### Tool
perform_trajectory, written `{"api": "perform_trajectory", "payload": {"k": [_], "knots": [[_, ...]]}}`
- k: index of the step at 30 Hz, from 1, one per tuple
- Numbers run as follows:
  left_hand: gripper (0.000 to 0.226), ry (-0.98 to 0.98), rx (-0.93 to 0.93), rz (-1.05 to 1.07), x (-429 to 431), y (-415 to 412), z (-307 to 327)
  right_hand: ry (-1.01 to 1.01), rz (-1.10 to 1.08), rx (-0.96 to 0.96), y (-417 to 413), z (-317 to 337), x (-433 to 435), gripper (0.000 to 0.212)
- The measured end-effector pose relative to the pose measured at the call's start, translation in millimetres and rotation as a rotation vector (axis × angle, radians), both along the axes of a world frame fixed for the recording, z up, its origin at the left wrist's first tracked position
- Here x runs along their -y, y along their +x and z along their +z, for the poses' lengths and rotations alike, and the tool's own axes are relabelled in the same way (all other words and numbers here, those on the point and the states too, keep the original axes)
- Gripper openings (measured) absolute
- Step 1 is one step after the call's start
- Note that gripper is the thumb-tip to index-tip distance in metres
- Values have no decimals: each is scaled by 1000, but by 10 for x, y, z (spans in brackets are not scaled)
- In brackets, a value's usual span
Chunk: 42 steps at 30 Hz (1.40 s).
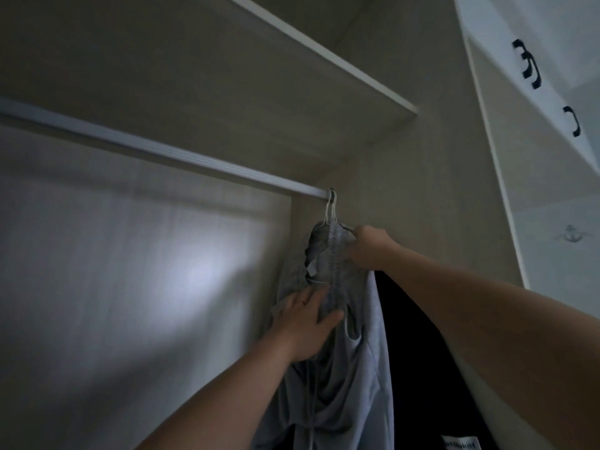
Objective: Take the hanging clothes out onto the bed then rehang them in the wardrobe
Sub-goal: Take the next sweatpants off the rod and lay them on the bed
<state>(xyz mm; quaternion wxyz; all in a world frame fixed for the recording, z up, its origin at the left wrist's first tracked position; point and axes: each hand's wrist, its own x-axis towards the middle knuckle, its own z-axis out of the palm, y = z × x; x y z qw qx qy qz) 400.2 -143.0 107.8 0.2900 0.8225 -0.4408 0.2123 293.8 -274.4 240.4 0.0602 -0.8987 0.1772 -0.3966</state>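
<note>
Grey garments point(354, 352) hang from white hangers point(330, 213) hooked at the right end of the wardrobe rail point(156, 151). My left hand point(305, 323) lies on the grey cloth below the collar, its fingers spread and nearly straight. My right hand point(370, 246) grips the top of the grey garments just under the hanger hooks, fingers curled into the cloth. A black garment point(418, 358) with a white label hangs behind the grey ones, partly hidden by my right forearm.
A shelf point(324, 60) runs above the rail. The wardrobe's side wall point(422, 190) stands right behind the hangers. White cabinet doors with black handles point(529, 64) are at the upper right. The rail left of the hangers is bare.
</note>
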Motion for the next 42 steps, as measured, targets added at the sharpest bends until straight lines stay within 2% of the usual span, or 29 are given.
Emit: {"api": "perform_trajectory", "payload": {"k": [2, 3, 4, 5, 6, 8, 13, 16, 19, 21, 22, 23, 24, 25, 26, 27, 28, 29, 30, 33, 36, 39, 42], "knots": [[74, -68, -37, -63, 24, 11, 35, 204, 104, 113, 54, 79, -41, 37], [75, -108, -56, -94, 22, 14, 54, 389, 195, 172, 90, 116, -73, 29], [77, -143, -72, -121, 12, 14, 76, 587, 271, 188, 112, 148, -121, 19], [82, -171, -85, -141, -2, 10, 100, 756, 331, 165, 109, 173, -176, 18], [86, -189, -86, -154, -20, 6, 128, 839, 352, 121, 110, 201, -210, 23], [88, -194, -57, -165, -52, 1, 178, 917, 373, 67, 118, 234, -270, 27], [81, -137, 15, -206, -114, -35, 228, 944, 409, -29, 196, 274, -384, 27], [75, -125, 43, -221, -143, -58, 227, 800, 419, 5, 240, 292, -411, 21], [71, -122, 56, -240, -165, -49, 228, 842, 478, 122, 335, 297, -403, 14], [71, -116, 62, -234, -177, -32, 220, 788, 471, 171, 436, 275, -433, 31], [71, -111, 59, -234, -184, -21, 212, 741, 402, 217, 447, 277, -463, 36], [72, -110, 49, -242, -189, -9, 208, 608, 312, 247, 453, 231, -493, 37], [72, -113, 37, -257, -196, 6, 205, 309, 195, 190, 480, 182, -488, 37], [71, -118, 28, -267, -197, 23, 203, 151, 97, 196, 486, 151, -511, 37], [71, -116, 27, -260, -201, 44, 202, 126, 108, 232, 513, 136, -497, 35], [72, -107, 33, -237, -203, 65, 193, 241, 209, 332, 538, 127, -471, 33], [74, -95, 41, -206, -206, 90, 185, 469, 320, 426, 557, 167, -437, 30], [76, -87, 45, -181, -203, 117, 175, 594, 395, 506, 578, 158, -402, 25], [77, -87, 41, -173, -198, 139, 160, 567, 415, 518, 595, 126, -367, 20], [76, -145, 35, -199, -166, 192, 150, 443, 411, 515, 575, 108, -259, 28], [65, -257, 177, -160, -136, 171, 155, 299, 366, 495, 419, 87, -150, 35], [57, -417, 318, -65, -114, 82, 153, 53, 222, 462, 130, 31, -6, 31], [52, -542, 354, 37, -82, 8, 227, -148, 121, 457, -298, -51, 130, 28]]}}
